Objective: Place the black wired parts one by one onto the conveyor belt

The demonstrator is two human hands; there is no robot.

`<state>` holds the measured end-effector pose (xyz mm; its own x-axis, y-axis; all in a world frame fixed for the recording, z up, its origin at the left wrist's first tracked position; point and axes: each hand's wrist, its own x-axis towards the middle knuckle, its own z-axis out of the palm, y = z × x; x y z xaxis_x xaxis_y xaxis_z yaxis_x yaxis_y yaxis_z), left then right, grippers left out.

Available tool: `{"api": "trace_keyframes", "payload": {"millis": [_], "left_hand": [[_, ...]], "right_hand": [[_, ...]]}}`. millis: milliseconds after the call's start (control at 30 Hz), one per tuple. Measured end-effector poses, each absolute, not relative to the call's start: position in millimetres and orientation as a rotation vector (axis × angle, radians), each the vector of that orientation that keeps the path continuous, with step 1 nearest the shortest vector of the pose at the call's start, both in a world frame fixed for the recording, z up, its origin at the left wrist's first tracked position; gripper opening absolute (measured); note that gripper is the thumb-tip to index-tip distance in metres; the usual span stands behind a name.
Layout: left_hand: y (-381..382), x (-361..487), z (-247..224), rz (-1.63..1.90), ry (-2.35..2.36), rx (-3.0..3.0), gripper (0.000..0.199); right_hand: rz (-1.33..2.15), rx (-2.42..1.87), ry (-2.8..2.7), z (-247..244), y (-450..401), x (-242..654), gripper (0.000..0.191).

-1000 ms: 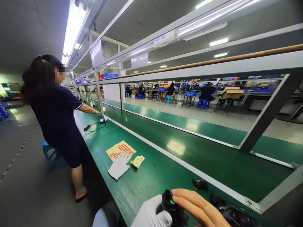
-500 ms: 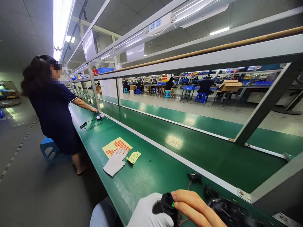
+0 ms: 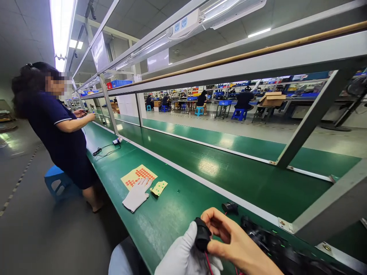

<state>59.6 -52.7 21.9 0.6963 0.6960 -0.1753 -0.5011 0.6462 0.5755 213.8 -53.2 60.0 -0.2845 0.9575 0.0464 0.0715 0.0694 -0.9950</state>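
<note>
Black part (image 3: 202, 235) tipped | between left hand (image 3: 181, 255) and right hand (image 3: 235, 240) (red wire (image 3: 208, 263) below) | both pinching it

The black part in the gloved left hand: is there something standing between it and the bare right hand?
Nothing visible stands between the black part and the right hand; the thumb is already right at its side. Only the left hand has a layer against it, the white glove.

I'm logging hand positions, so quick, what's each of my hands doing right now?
Left hand: gloved, closed around the black part.
Right hand: bare, fingers curled against that part's side.
</note>
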Motion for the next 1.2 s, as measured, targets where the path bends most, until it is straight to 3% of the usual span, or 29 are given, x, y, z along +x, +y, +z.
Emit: {"api": "trace_keyframes", "payload": {"millis": [133, 300, 467, 600, 800, 933, 1033, 1133, 1200], "left_hand": [[-53.8, 69.0, 39.5, 0.57, 0.535, 0.356, 0.07], [-57.3, 68.8, 48.2, 0.613, 0.545, 0.412, 0.069], [-59.5, 53.2, 51.5, 0.836, 0.616, 0.766, 0.065], [-57.7, 34.9, 58.6, 0.94, 0.836, 1.241, 0.038], [-55.6, 31.6, 42.0, 1.287, 0.842, 1.797, 0.035], [-53.1, 30.2, 44.2, 1.542, 0.757, 2.255, 0.039], [-52.3, 27.8, 50.4, 1.693, 0.796, 2.414, 0.037], [-56.2, 26.6, 48.7, 1.832, 0.882, 2.43, 0.052], [-61.8, 26.4, 45.0, 1.843, 0.956, 2.396, 0.059]], "right_hand": [[1.533, -1.011, -1.367, 53.5, -48.9, 213.8, 0.064], [1.507, -1.016, -1.35, 49.7, -50.0, 214.6, 0.059], [1.061, -0.945, -1.646, 57.0, -60.4, 225.3, 0.037], [0.757, -0.86, -1.847, 71.8, -70.8, 227.9, 0.042], [0.512, -0.909, -1.901, 82.8, -81.4, 217.9, 0.06], [0.524, -0.884, -1.956, 82.6, -83.1, 216.0, 0.066], [0.629, -0.911, -1.874, 76.8, -79.1, 221.4, 0.052], [0.897, -0.99, -1.705, 65.3, -72.8, 230.4, 0.032], [1.065, -1.016, -1.632, 58.1, -68.8, 233.4, 0.033]]}}
